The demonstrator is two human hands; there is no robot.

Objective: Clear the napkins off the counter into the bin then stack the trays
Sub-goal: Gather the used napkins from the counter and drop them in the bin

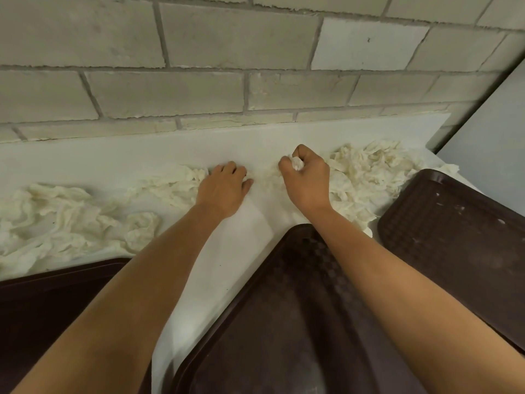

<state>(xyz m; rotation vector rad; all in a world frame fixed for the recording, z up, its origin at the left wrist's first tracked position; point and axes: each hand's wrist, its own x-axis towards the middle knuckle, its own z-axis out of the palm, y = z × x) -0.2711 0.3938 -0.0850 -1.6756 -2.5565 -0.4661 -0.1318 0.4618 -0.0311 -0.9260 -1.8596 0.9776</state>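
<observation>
Right hand [308,182] around napkin [297,163] (crumpled)

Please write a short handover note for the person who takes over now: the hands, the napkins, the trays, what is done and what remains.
Left hand: fingers curled down at the napkins' edge; whether it grips is unclear.
Right hand: grips a crumpled napkin.
Napkins: left pile and right pile lie on the counter.
Trays: left tray, middle tray, right tray, all unstacked.
Bin: not in view.
Done: nothing visible. Left: bin all napkins, stack trays.
</observation>
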